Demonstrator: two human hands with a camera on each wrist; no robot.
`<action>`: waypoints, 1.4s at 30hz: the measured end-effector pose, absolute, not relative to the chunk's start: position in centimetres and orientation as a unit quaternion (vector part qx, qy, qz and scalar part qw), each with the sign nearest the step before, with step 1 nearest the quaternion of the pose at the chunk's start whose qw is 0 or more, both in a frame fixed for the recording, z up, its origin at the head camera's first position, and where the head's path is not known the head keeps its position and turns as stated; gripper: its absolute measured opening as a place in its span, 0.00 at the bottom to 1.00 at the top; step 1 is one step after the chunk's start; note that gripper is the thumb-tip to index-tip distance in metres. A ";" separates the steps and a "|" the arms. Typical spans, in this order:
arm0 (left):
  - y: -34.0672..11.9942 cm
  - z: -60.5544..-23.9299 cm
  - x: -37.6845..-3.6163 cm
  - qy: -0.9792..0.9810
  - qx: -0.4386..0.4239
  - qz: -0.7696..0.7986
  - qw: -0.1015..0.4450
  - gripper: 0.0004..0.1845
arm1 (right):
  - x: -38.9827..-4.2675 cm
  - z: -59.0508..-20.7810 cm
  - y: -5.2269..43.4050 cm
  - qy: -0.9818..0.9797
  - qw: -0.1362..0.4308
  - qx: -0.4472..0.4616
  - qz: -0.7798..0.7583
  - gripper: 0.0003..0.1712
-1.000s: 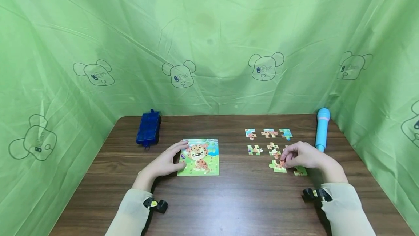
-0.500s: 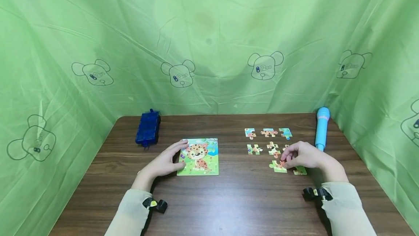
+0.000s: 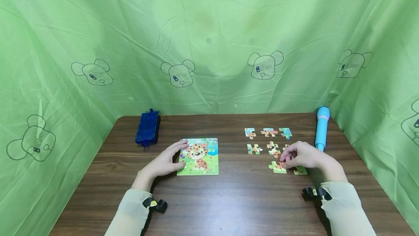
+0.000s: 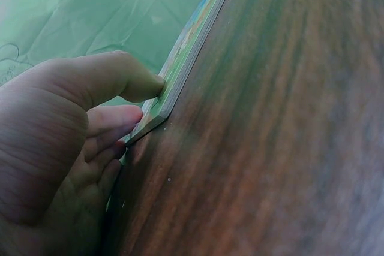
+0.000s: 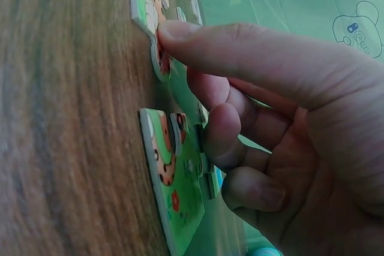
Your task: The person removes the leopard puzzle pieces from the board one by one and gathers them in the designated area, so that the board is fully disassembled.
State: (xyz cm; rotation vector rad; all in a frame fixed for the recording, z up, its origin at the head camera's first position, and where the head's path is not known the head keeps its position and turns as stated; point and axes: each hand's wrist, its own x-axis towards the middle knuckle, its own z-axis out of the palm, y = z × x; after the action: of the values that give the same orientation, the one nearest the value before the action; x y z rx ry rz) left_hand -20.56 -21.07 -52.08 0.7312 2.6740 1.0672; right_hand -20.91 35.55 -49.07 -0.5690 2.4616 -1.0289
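Puzzle piece, a green cardboard jigsaw shape with an orange patch (image 3: 277,167), lies flat on the dark brown wooden table (image 3: 235,199), toward its right side, in the nearest row of the loose pieces. The right hand (image 3: 302,155) is curled over it, thumb tip pinching at its right edge with the bent fingers just behind; from the right wrist the thumb presses the orange knob of the piece (image 5: 161,58). A second green jigsaw piece (image 3: 300,171) lies just beside, partly under the hand. Farther back, more small colourful jigsaw pieces (image 3: 268,132) sit in rows. The left hand (image 3: 165,162) grips the left edge of a square green puzzle board with a spotted leopard picture (image 3: 199,156), thumb against its near corner, fingers on top. A light blue toy microphone (image 3: 322,128) lies along the right edge, and a dark blue plastic case (image 3: 148,128) at the far left
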 end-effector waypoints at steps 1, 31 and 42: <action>-21.1 -52.1 -20.6 0.897 0.245 0.358 0.085 0.40 | -20.9 -49.1 35.6 0.883 0.205 -0.203 -0.369 0.09; -21.0 -52.4 -20.6 0.903 0.242 0.343 0.093 0.40 | -19.1 -46.8 24.2 0.879 0.082 -0.286 -0.372 0.13; -21.3 -52.4 -20.6 0.902 0.246 0.344 0.085 0.40 | -18.1 -46.0 13.2 0.855 0.093 -0.320 -0.398 0.16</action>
State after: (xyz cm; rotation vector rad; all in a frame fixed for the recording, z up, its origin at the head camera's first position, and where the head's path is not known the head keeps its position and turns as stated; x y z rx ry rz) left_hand -20.58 -21.29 -52.40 0.7343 2.6893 1.0260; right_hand -18.12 13.18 -46.05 -0.9497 2.5369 -1.1822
